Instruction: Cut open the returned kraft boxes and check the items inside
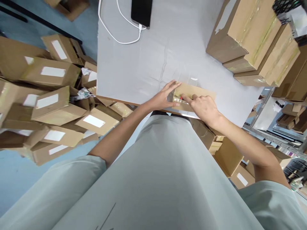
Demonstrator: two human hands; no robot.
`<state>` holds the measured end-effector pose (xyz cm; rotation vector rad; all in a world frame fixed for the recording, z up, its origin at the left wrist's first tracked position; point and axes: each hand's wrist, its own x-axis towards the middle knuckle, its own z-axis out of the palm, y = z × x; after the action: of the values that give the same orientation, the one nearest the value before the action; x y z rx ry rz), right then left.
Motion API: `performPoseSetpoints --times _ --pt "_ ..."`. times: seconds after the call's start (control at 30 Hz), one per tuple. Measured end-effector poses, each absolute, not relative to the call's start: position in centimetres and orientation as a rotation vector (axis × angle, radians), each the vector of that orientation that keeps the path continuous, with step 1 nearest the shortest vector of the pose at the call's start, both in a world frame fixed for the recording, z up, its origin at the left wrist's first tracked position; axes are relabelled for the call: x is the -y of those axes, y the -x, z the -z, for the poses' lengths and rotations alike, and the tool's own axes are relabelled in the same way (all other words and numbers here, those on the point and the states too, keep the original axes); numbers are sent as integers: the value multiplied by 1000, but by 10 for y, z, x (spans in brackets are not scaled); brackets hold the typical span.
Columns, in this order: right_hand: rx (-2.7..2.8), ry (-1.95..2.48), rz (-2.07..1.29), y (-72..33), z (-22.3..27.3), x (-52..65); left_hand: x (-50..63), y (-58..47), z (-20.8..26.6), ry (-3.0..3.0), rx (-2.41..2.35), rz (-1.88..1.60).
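Note:
A small brown cardboard box (200,90) lies at the table's near edge, with shiny clear tape along its top. My left hand (164,97) is at the box's left end, fingers and thumb stretched apart and touching its top. Over the right half of the box, my right hand (206,108) is closed, its index finger pointing along the tape. A small red tip shows by that fingertip; the rest of what it holds is hidden under the hand.
On the grey table (129,67) lie a black phone (141,12) and its white cable (120,42). Several taped cardboard boxes (251,38) stand at the right. Opened cartons (55,105) are heaped on the floor at the left. A metal shelf (261,105) is at the right.

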<state>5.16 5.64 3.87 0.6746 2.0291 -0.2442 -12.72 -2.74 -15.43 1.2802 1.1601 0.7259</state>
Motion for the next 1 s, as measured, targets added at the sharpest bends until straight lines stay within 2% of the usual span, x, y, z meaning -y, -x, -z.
performPoseSetpoints --times 0.2,0.67,1.0 --pt "-2021 -678 229 -69 -39 -65 27 130 154 -1304 -1204 -697" --pt "-1874 -881 106 -204 -49 -79 25 130 155 -1341 -1226 -623" --pt "-1905 -937 128 -232 -49 -77 25 131 156 -1310 -1199 -630"
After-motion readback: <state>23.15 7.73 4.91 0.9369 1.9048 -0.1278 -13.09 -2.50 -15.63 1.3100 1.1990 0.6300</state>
